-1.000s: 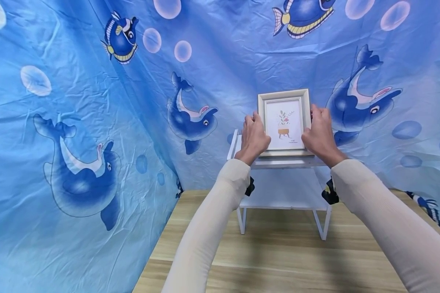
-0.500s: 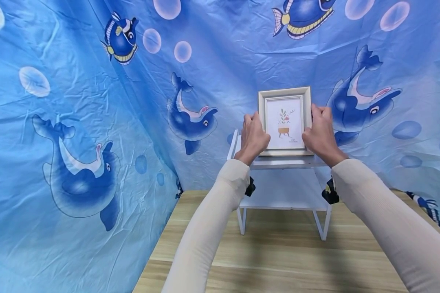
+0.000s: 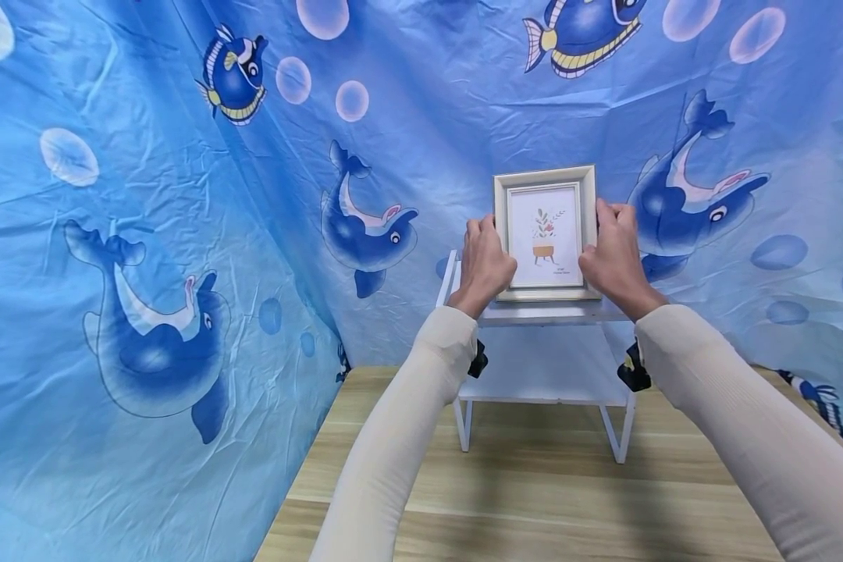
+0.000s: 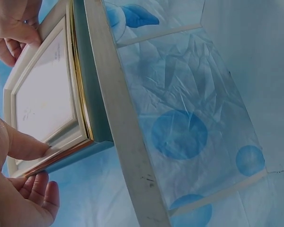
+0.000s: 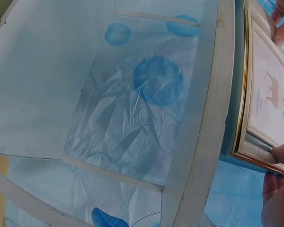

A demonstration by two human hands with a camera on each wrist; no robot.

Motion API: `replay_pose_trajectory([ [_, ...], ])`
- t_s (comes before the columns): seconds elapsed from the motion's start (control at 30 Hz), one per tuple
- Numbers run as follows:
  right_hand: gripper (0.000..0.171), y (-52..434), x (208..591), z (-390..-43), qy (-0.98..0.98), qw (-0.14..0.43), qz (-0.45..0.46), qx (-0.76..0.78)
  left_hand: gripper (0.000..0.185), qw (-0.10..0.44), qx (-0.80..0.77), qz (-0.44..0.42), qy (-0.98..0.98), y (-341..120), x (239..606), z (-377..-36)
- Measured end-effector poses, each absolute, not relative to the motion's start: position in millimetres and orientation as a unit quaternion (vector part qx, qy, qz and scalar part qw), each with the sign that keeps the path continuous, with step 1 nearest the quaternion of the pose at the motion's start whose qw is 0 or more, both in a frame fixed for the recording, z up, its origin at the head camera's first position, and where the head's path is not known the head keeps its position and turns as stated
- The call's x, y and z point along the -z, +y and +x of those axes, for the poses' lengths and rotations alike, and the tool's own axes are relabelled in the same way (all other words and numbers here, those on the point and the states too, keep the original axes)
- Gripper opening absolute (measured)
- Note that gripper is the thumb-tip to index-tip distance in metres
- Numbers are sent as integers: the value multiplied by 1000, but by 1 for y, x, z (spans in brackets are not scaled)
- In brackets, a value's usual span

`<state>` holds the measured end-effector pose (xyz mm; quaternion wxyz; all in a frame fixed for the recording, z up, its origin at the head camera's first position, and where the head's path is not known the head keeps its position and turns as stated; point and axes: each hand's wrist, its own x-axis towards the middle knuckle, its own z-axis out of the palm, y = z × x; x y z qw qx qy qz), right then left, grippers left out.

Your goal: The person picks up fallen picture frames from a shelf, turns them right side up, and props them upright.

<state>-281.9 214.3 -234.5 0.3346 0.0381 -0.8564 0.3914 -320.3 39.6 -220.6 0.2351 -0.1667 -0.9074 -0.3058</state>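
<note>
A cream picture frame with a potted-plant print stands upright on the top board of a white two-tier rack. My left hand grips its left side, and my right hand grips the right side. In the left wrist view, the thumb of my left hand lies on the frame's face with fingers behind the edge. The right wrist view has the thumb of my right hand on the front of the frame near its lower corner. A gold line runs along the frame's edge.
The rack's lower shelf sits below my hands, its white legs on a wood-grain floor. Blue cloth printed with dolphins, fish and bubbles hangs behind the rack and along the left side.
The picture frame's top edge has risen slightly and leans a little differently than a second ago. Both hands keep their grip in nearly the same place.
</note>
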Motion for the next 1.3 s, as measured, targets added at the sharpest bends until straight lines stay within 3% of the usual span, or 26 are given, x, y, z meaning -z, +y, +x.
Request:
replay_pose_trajectory([
  [1.3,79,212,233,-285,-856,348,45,-380,59,277,323,-173,-888,39,226,-324],
])
